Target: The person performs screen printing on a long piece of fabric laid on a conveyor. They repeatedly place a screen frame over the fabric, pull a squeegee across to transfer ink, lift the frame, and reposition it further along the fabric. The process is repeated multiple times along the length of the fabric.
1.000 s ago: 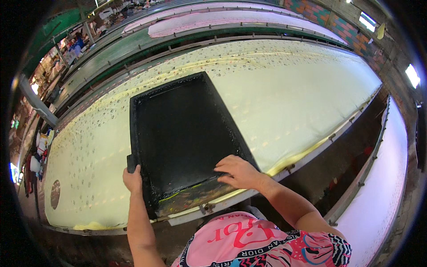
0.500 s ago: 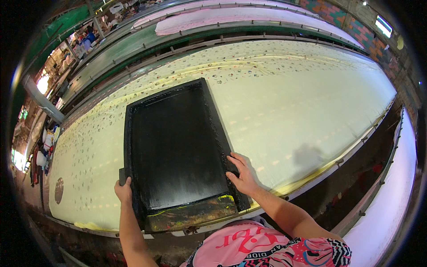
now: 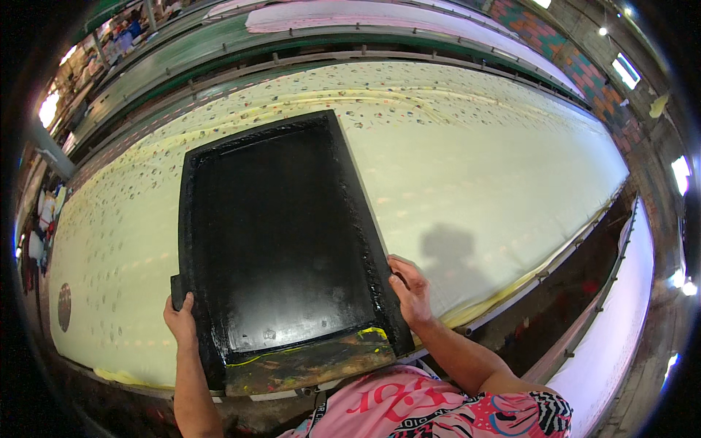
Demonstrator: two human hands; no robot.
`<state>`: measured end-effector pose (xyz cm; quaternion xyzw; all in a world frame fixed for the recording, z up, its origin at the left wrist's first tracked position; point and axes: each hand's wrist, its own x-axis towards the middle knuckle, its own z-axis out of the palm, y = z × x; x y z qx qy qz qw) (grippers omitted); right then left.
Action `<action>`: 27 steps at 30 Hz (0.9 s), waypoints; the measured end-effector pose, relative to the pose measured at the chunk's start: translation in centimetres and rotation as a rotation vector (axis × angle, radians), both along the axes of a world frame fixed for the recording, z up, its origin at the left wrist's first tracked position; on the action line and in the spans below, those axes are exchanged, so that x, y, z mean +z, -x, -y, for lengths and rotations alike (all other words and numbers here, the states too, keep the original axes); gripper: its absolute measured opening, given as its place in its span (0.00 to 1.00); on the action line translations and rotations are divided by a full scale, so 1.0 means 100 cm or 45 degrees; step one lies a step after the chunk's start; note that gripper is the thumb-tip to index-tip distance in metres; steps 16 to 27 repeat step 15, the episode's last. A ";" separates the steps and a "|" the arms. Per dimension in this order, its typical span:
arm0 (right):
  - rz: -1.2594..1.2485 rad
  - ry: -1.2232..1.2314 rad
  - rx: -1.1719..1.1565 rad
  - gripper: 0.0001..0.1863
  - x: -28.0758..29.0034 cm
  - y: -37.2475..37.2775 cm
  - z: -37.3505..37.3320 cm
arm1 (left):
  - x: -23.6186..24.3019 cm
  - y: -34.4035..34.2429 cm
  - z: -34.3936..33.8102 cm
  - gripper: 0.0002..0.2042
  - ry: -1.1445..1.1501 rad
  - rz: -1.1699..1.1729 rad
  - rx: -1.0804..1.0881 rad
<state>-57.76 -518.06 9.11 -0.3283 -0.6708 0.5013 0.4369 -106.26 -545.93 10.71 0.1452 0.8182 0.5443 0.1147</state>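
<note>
A large black screen-printing frame [image 3: 281, 233] fills the middle of the view, over pale yellow cloth [image 3: 475, 197] spread along a long table. Its inner face is dark and glossy, with a paint-stained board [image 3: 314, 363] across the near end. My left hand [image 3: 180, 321] grips the frame's left side near a small black tab, thumb on top. On the opposite side, my right hand [image 3: 413, 293] holds the right edge with fingers bent around it. Whether the frame's underside touches the cloth is hidden.
Rows of small printed motifs cover the cloth's far and left parts. A dark round patch [image 3: 64, 306] marks its left end. Another long table with pale cloth [image 3: 606, 328] stands at the right, across a dark gap. More long tables [image 3: 212, 58] run behind.
The view has shifted, and the cloth sits further left in it. The frame looks slightly larger, with both hands still on its sides. My right hand's fingers are more bent around the edge.
</note>
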 end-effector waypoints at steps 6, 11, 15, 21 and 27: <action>-0.097 0.330 0.101 0.26 0.048 0.004 -0.003 | 0.015 -0.011 -0.018 0.15 -0.070 0.082 -0.059; -0.296 0.244 0.166 0.31 0.071 0.004 -0.016 | 0.016 -0.003 -0.004 0.15 -0.046 0.127 -0.050; -0.123 0.305 0.196 0.33 0.094 -0.038 -0.054 | 0.017 -0.026 -0.034 0.16 -0.014 0.134 -0.090; -0.123 0.305 0.196 0.33 0.094 -0.038 -0.054 | 0.017 -0.026 -0.034 0.16 -0.014 0.134 -0.090; -0.123 0.305 0.196 0.33 0.094 -0.038 -0.054 | 0.017 -0.026 -0.034 0.16 -0.014 0.134 -0.090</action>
